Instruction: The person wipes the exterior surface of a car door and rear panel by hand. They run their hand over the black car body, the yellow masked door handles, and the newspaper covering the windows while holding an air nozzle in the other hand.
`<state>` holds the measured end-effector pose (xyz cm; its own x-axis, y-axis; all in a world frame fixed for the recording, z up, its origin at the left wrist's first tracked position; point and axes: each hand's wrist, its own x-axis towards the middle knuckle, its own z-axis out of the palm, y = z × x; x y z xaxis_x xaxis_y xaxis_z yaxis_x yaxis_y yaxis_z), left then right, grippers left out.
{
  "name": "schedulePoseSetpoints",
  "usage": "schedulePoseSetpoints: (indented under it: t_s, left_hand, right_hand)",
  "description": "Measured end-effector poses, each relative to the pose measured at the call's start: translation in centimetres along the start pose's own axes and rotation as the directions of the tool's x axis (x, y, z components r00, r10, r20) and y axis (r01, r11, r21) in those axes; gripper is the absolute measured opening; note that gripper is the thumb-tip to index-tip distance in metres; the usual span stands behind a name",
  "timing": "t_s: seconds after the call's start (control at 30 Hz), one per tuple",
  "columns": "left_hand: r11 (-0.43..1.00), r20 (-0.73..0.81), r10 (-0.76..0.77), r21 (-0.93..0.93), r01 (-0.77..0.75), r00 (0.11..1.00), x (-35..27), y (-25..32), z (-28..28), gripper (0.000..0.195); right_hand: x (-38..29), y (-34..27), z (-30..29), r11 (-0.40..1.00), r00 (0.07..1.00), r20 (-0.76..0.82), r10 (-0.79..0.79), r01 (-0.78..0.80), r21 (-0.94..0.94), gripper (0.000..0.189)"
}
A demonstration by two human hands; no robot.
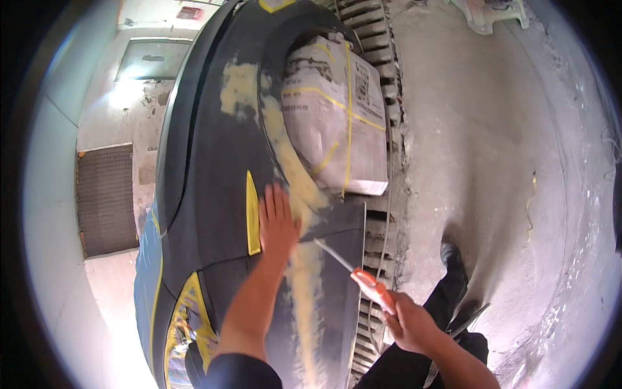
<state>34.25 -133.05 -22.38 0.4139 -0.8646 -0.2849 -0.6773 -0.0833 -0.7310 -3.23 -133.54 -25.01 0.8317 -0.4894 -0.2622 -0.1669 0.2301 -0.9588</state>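
Observation:
A dark grey car body side (228, 150) with patches of yellowish filler (291, 165) runs up the middle of the view. My left hand (279, 219) lies flat on the panel with fingers stretched, between a strip of yellow masking tape (252, 214) and the filler by the wheel arch. My right hand (406, 316) is closed around the orange handle of an air blow gun (371, 288). Its thin curved metal nozzle points at the panel seam beside my left hand. Wrapping with yellow tape (335, 112) covers the wheel.
Floor grating (379, 262) runs beside the car, with a bare concrete floor (452, 121) to its right. A light-coloured part or stand (486, 17) is at the top right. Blue masking film (148, 287) and a taped lamp area (189, 326) lie lower left. My legs are at lower right.

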Motion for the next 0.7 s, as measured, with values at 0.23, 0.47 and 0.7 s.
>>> schedulePoseSetpoints:
  t_s: [0.23,0.47,0.7]
  left_hand:
    - [0.992,0.002,0.105,-0.069,-0.105,0.994,-6.2,-0.5,1.7,0.081]
    - [0.969,-0.075,0.069,0.243,-0.049,0.995,10.4,-1.0,-3.0,0.077]
    - [0.822,0.143,0.516,0.193,-0.535,0.845,-3.5,0.5,4.7,0.070]
  right_hand:
    - [4.5,-2.5,-0.2,0.994,0.995,0.095,-0.037,0.046,-0.099,0.047]
    - [9.6,-2.8,-4.9,0.993,0.998,0.046,-0.053,0.058,-0.102,0.047]
    - [9.4,-2.5,-6.8,0.987,0.986,0.165,-0.015,0.041,-0.158,0.047]
